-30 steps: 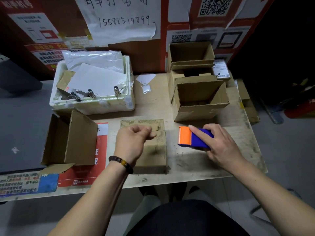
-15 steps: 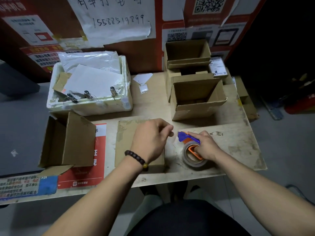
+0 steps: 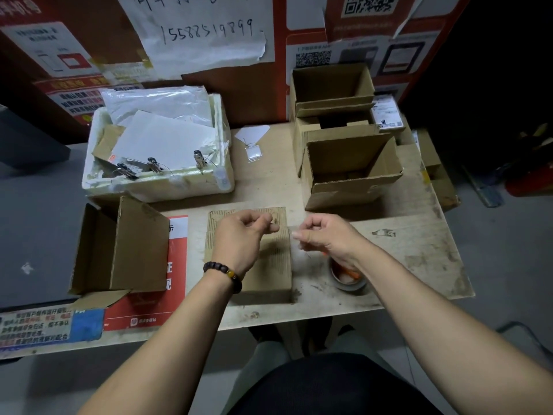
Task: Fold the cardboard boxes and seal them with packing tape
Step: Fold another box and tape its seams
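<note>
Hovering above the flattened cardboard box [image 3: 269,265] near the middle of the surface [image 3: 419,265], the left hand [image 3: 239,235] has its fingers curled, thumb meeting fingertips; whether it pinches tape cannot be told. The right hand [image 3: 326,235], just right of it, is likewise curled, its contents unclear. The tape roll [image 3: 348,278] lies on the surface beneath the right wrist. Open boxes [image 3: 350,172] stand far right; another open box [image 3: 122,247] stands left.
</note>
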